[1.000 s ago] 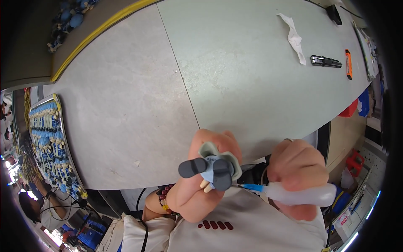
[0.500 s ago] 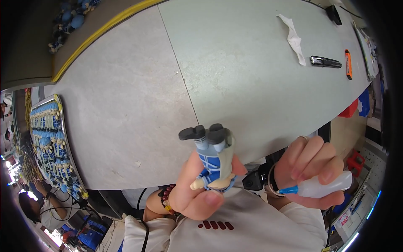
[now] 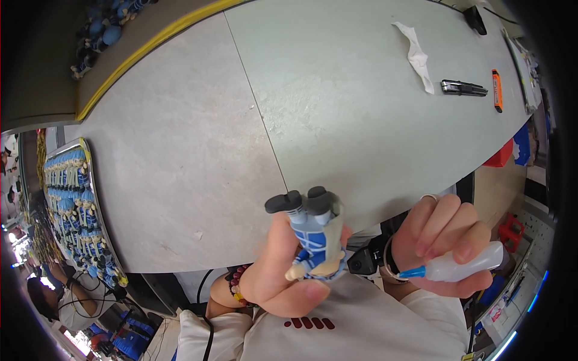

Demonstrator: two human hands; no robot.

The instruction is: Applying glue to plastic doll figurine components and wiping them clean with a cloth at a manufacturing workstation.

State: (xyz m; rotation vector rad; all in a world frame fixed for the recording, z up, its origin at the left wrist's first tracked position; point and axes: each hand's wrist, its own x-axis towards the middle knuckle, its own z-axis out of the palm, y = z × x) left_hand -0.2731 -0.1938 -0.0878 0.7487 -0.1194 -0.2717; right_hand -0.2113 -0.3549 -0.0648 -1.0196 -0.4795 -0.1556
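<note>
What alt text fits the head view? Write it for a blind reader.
The left hand grips a small blue figurine feet-up, while the right hand holds a squeeze bottle with a blue nozzle beside it. Beyond lies a grey table with a crumpled tissue and a tray of similar figurines at its left.

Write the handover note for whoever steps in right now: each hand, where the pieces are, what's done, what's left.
Left hand: grip closed around a small blue figurine, held legs-up in front of the chest, dark feet on top.
Right hand: holds a small squeeze bottle, its blue nozzle aimed toward the figurine but apart from it.
Elsewhere: a tray of matching blue figurines on the far left; a white cloth, a dark tool and an orange marker on the grey table.
Done: figurine picked up and turned over.
Left: cannot tell whether anything from the bottle is on it yet; check before going on.
</note>
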